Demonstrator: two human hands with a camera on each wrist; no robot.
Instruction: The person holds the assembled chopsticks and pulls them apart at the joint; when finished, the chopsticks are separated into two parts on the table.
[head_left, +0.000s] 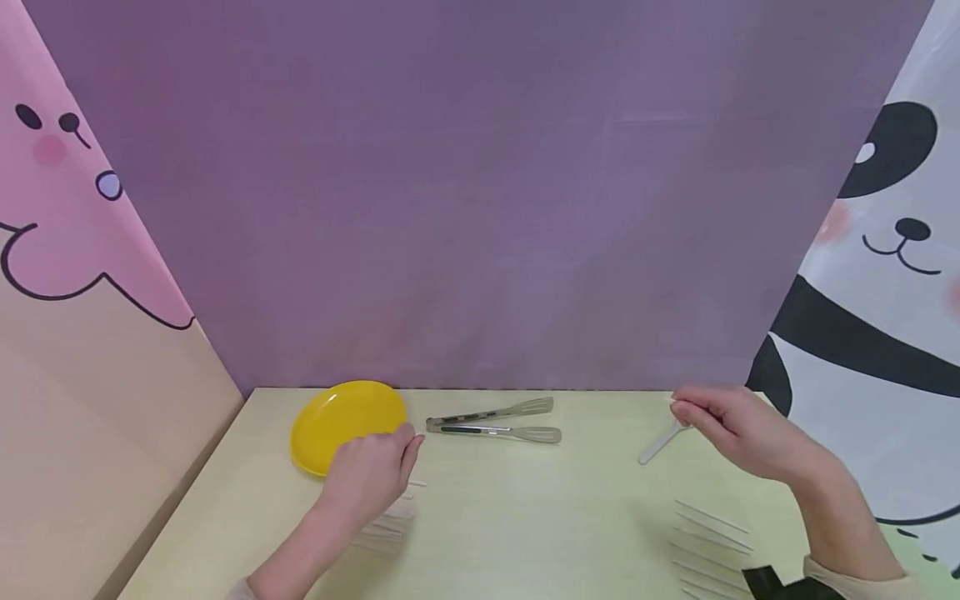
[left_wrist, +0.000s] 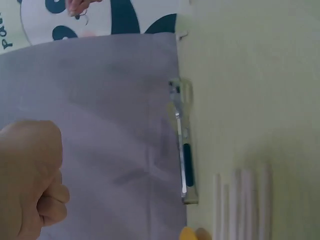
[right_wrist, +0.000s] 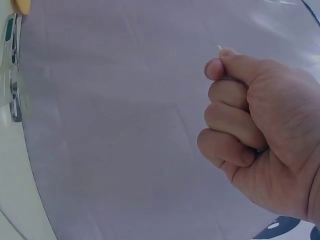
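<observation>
In the head view my left hand (head_left: pixel 367 475) hovers above several pale sticks (head_left: pixel 386 529), overlapping the view of a yellow plate (head_left: pixel 341 421). Its fingers are curled, as the left wrist view shows, and I see nothing held in it. My right hand (head_left: pixel 738 433) is raised over the table's right side. Thumb and index finger pinch a small thing with a pale tip (right_wrist: pixel 219 48); the rest is hidden in the fist, so its kind does not show. Just left of that hand, a short whitish stick-like piece (head_left: pixel 662 446) appears to lie on the table.
Metal tongs (head_left: pixel 483 431) lie spread at the back middle, right of the plate. More thin pale sticks (head_left: pixel 712 565) lie in rows at the front right, near a black object (head_left: pixel 765 582). A purple backdrop (head_left: pixel 487 208) rises behind the table (head_left: pixel 540 517).
</observation>
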